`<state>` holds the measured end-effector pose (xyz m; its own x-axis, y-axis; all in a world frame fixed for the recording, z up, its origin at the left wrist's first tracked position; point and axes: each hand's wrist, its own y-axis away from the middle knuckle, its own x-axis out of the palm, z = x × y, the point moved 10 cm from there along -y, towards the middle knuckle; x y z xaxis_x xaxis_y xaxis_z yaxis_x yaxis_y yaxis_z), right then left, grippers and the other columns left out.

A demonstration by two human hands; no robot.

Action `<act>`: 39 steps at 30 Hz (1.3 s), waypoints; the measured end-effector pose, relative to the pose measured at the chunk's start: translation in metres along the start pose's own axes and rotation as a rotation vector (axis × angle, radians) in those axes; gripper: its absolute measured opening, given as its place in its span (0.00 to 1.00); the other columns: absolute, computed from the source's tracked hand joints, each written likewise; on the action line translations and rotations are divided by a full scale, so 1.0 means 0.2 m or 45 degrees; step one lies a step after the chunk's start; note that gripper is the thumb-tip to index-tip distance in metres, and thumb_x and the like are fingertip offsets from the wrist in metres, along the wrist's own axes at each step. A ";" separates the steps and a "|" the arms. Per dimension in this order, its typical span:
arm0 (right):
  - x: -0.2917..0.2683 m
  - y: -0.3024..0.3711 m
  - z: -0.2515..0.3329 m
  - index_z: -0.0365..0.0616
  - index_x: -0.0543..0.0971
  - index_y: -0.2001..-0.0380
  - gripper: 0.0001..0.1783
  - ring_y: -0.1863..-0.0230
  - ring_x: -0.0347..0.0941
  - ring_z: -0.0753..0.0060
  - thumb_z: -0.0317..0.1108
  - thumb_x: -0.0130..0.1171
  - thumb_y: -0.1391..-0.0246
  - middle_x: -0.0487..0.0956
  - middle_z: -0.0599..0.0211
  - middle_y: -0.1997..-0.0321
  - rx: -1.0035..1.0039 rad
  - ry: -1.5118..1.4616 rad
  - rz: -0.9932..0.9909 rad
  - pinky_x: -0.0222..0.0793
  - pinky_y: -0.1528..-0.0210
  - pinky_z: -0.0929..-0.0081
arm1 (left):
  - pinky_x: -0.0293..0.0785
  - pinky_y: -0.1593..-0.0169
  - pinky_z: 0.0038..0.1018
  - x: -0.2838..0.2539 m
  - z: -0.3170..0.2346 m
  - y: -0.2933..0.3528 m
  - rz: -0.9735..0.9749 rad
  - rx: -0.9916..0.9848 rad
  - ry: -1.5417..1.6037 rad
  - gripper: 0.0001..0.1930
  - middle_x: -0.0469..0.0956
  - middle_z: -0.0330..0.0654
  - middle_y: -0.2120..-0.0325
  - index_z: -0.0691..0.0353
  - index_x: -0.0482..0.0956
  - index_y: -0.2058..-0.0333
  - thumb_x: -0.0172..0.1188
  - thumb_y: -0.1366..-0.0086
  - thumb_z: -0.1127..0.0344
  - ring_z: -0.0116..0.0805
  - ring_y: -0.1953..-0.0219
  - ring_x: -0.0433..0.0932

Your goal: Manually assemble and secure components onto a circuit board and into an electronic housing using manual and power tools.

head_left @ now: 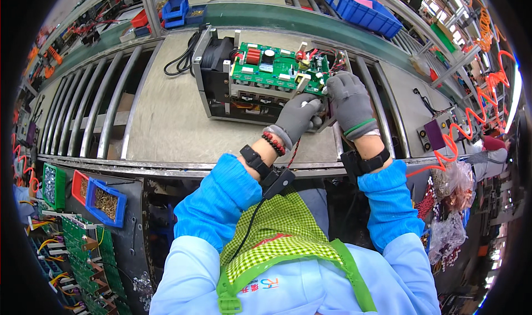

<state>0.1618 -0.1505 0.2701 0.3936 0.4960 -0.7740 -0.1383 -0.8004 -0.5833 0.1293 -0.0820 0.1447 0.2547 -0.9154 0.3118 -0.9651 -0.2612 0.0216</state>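
In front of me stands an open-framed electrical unit [260,101], with a black housing at its left end. A green circuit board [269,74] lies across its top, carrying a red-wound coil, a round white-topped part and several wires. My left hand [299,115], in a grey glove, is at the unit's front right corner with fingers curled; what they hold is hidden. Beside it, my gloved right hand [350,100] bends its closed fingers over the board's right end, and their tips are hidden. A twisted red and dark wire [295,151] hangs below my left hand.
The unit sits on a pale worktop [166,121] between metal rollers [100,104]. A black cable [183,62] lies coiled left of it. Blue screw bin [106,202] and circuit boards [83,254] are at lower left. A red coiled hose [457,135] hangs on the right.
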 end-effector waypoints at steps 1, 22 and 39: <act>0.01 0.00 0.00 0.47 0.78 0.61 0.10 0.51 0.76 0.54 0.29 0.57 0.49 0.78 0.61 0.58 0.007 0.014 0.018 0.73 0.49 0.60 | 0.69 0.71 0.17 0.00 0.00 -0.01 0.006 0.001 -0.007 0.15 0.80 0.34 0.67 0.63 0.78 0.54 0.51 0.27 0.58 0.19 0.72 0.76; 0.02 0.04 0.01 0.46 0.80 0.63 0.10 0.44 0.74 0.54 0.34 0.63 0.51 0.81 0.61 0.59 0.048 0.012 0.022 0.67 0.39 0.56 | 0.68 0.72 0.19 0.00 -0.02 -0.05 0.018 0.054 -0.013 0.13 0.79 0.33 0.75 0.64 0.83 0.61 0.54 0.31 0.62 0.18 0.76 0.74; 0.31 0.73 0.12 0.45 0.83 0.53 0.16 0.50 0.78 0.64 0.42 0.59 0.39 0.84 0.60 0.61 0.918 -1.170 0.918 0.72 0.45 0.70 | 0.66 0.72 0.13 -0.18 0.42 0.42 0.103 -0.372 -0.038 0.22 0.80 0.38 0.59 0.66 0.74 0.42 0.52 0.29 0.58 0.17 0.72 0.72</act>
<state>0.1442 -0.2274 0.1310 -0.6652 0.3168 -0.6761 -0.6022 -0.7630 0.2349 0.0438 -0.0966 0.0544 0.1735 -0.9394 0.2958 -0.9581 -0.0915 0.2713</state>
